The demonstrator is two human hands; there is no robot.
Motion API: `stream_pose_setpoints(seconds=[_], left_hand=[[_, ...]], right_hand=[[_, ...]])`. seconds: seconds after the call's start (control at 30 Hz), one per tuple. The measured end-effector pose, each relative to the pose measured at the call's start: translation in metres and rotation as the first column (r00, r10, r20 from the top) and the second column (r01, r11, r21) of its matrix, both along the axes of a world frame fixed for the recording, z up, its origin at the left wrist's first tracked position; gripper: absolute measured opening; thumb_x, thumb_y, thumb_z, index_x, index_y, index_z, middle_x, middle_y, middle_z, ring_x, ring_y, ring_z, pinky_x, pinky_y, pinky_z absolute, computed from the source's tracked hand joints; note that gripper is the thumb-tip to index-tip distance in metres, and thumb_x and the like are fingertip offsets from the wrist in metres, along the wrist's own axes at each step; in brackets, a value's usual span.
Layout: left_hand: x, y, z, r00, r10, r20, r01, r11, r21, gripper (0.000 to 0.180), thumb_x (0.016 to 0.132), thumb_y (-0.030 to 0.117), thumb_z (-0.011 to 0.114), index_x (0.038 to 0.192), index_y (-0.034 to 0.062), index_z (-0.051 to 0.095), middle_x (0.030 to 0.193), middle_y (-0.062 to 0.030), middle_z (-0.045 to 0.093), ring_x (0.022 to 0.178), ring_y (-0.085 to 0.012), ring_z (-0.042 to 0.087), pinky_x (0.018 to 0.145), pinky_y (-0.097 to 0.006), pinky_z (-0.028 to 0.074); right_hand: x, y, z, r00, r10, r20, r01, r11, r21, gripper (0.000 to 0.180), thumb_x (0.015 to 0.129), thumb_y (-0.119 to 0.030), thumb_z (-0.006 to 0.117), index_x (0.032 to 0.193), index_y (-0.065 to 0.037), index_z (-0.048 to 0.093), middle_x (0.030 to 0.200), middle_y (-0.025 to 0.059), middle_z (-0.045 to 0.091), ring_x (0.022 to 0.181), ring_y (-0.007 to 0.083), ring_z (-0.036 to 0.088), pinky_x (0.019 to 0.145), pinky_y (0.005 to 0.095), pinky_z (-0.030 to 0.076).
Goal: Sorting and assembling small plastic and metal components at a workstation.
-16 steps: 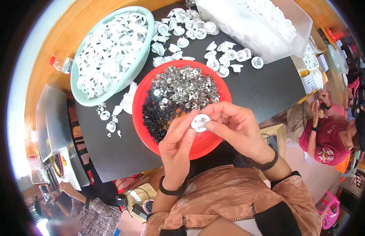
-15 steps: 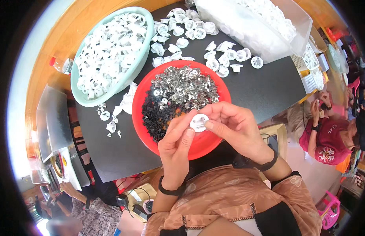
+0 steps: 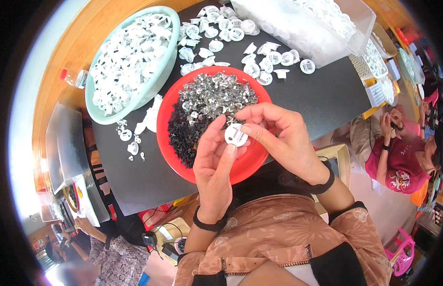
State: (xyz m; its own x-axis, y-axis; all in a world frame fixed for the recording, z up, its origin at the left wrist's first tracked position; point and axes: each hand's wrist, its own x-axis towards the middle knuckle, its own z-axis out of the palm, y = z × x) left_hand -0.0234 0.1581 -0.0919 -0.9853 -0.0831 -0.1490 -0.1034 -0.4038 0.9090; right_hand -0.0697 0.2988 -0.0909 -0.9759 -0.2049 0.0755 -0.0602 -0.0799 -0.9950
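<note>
A small round white plastic part [image 3: 235, 136] with a slot and a dark hole in its face is held above the near side of a red basin [image 3: 246, 175]. My left hand [image 3: 213, 159] grips its lower left edge, thumb in front and fingers behind. The thumb and forefinger of my right hand [image 3: 278, 138] close at its upper right side; whether they pinch anything small there is hidden. Inside the basin lie a heap of small clear-and-metal pieces [image 3: 219, 97] and a heap of little black parts [image 3: 181, 145].
A pale green basin [image 3: 169, 64] full of white parts stands at the left. Loose white parts [image 3: 265, 64] lie across the black table [image 3: 321, 97], and a clear bin [image 3: 336, 55] of white parts stands far right. Other people sit at both sides, one in a dark red shirt [image 3: 395, 159].
The white part has turned in my fingers and moved slightly left and toward the basin's middle. My right thumb now lies at its upper edge. The head view has shifted a little.
</note>
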Motion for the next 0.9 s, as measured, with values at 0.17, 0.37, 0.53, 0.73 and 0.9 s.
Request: stream_pose_setpoints(seconds=[0.17, 0.37, 0.53, 0.73, 0.9], left_hand=[[0.002, -0.012, -0.011, 0.997, 0.068, -0.042, -0.069, 0.998, -0.002, 0.024, 0.098, 0.008, 0.049, 0.119, -0.0022, 0.055, 0.114, -0.0104, 0.060, 0.099, -0.0143, 0.061, 0.087, -0.028, 0.051], [0.005, -0.026, -0.018, 0.994, -0.024, -0.105, 0.010, 0.991, -0.134, 0.031, 0.102, 0.016, 0.043, 0.123, -0.0049, 0.054, 0.119, -0.0145, 0.059, 0.105, -0.0156, 0.058, 0.089, -0.029, 0.048], [0.011, -0.020, -0.008, 0.972, -0.062, -0.229, 0.003, 0.968, -0.252, 0.040, 0.101, 0.018, 0.044, 0.133, -0.0052, 0.047, 0.119, -0.0128, 0.058, 0.103, -0.0151, 0.056, 0.088, -0.028, 0.045], [0.004, -0.042, 0.000, 0.969, 0.238, -0.065, -0.235, 0.971, 0.052, 0.036, 0.101, 0.025, 0.040, 0.121, -0.0021, 0.053, 0.091, -0.0078, 0.061, 0.063, -0.0107, 0.050, 0.055, -0.022, 0.041], [0.009, -0.055, -0.002, 0.968, 0.249, -0.023, -0.249, 0.968, 0.014, 0.036, 0.103, 0.031, 0.037, 0.108, 0.0015, 0.057, 0.080, -0.0044, 0.055, 0.061, -0.0095, 0.043, 0.053, -0.023, 0.033]], right_hand=[[0.007, 0.000, -0.001, 0.982, 0.107, 0.157, -0.115, 0.992, 0.049, 0.013, 0.090, -0.008, 0.064, 0.098, 0.002, 0.063, 0.078, 0.0024, 0.066, 0.070, 0.0042, 0.059, 0.062, 0.0206, 0.048], [0.014, -0.006, 0.015, 0.846, 0.221, 0.486, -0.140, 0.970, -0.197, 0.014, 0.090, -0.012, 0.064, 0.092, 0.002, 0.063, 0.071, 0.0048, 0.064, 0.050, 0.0048, 0.051, 0.043, 0.0186, 0.037], [0.022, -0.013, 0.012, 0.802, 0.268, 0.534, -0.079, 0.934, -0.349, 0.017, 0.091, -0.015, 0.064, 0.090, 0.001, 0.064, 0.066, 0.0045, 0.063, 0.044, 0.0043, 0.046, 0.039, 0.0173, 0.032], [0.011, 0.007, 0.008, 0.995, -0.006, 0.098, -0.022, 0.959, 0.283, 0.009, 0.089, -0.012, 0.065, 0.090, -0.004, 0.066, 0.070, 0.0038, 0.066, 0.054, 0.0080, 0.057, 0.047, 0.0216, 0.040], [0.002, 0.006, 0.001, 0.827, 0.280, -0.487, 0.241, 0.607, 0.757, 0.014, 0.080, -0.007, 0.064, 0.093, -0.009, 0.069, 0.082, 0.0075, 0.056, 0.076, 0.0232, 0.058, 0.065, 0.0344, 0.042]])
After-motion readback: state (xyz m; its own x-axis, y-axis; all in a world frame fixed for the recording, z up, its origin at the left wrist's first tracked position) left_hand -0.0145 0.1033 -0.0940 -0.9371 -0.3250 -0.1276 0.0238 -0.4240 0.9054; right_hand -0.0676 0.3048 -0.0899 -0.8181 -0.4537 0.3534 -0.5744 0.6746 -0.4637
